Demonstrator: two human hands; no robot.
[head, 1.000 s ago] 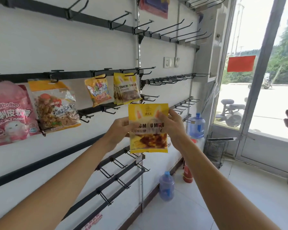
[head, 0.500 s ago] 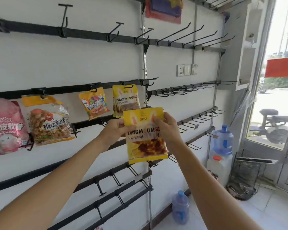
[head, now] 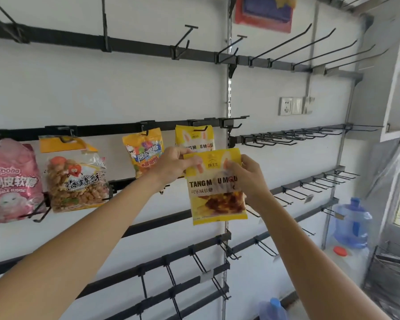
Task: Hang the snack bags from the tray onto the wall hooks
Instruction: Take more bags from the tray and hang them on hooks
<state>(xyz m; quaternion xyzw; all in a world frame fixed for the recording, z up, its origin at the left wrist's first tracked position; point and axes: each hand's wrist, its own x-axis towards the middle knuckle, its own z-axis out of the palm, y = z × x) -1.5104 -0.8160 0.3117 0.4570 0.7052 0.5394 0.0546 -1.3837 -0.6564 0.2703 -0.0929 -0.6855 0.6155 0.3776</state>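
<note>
Black wall rail: pink bag, clear bag, orange bag, yellow bag hanging.

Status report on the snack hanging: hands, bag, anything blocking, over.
Left hand and right hand pinch the yellow Tang Mou Mou bag at its top. Not yet hooked, held in front of the matching hung bag. Nothing blocking seen.

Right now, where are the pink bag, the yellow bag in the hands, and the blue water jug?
pink bag [head: 12, 181]: head view, middle of its front.
held yellow bag [head: 215, 197]: head view, printed front below the big letters.
blue water jug [head: 352, 227]: head view, its round body.
</note>
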